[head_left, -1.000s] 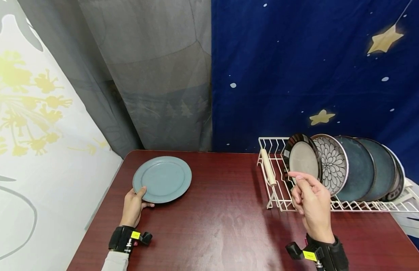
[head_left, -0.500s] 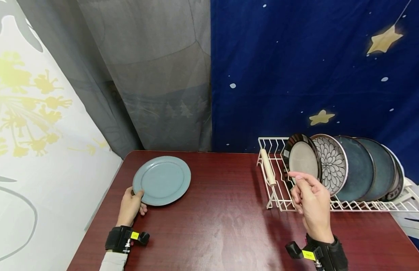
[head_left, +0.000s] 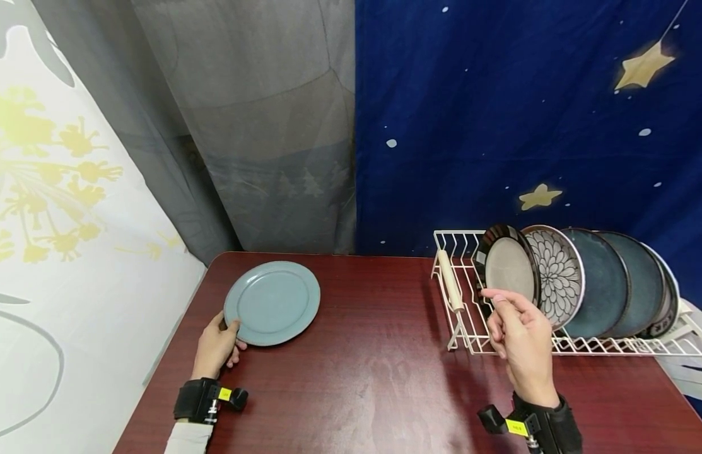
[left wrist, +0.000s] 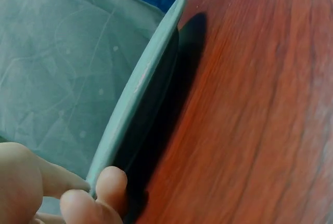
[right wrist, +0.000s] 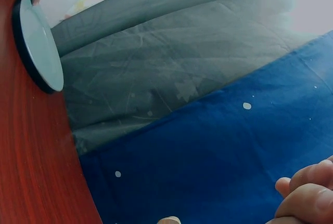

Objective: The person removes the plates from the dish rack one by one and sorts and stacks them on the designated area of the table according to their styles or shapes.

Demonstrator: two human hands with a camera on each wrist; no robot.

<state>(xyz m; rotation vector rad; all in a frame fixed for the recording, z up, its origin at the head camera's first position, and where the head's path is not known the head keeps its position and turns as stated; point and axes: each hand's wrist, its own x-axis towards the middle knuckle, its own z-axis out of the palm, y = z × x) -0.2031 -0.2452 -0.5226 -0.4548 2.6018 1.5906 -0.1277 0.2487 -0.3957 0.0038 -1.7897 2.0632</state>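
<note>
A round light blue-green plate (head_left: 272, 304) lies face up at the left of the table. My left hand (head_left: 214, 347) pinches its near-left rim, thumb on top and fingers below. In the left wrist view the plate (left wrist: 136, 86) shows edge-on, its dark underside and shadow over the wood, with fingertips (left wrist: 111, 182) at the near rim. My right hand (head_left: 521, 340) holds nothing; its index finger extends to the left and the others curl loosely. It hovers in front of the dish rack, its index finger overlapping a dark-rimmed plate (head_left: 508, 271) in the head view.
At the right, a white wire dish rack (head_left: 461, 318) holds several upright plates, among them a flower-patterned plate (head_left: 552, 277) and dark blue plates (head_left: 595, 284). A grey curtain (head_left: 260, 126) and a blue starry curtain (head_left: 441, 126) hang behind the reddish-brown table (head_left: 373, 353).
My left hand has shifted slightly left and toward me along the plate's rim, its fingers drawing back from beneath. The plate's near edge appears slightly lower. The right hand stays almost still.
</note>
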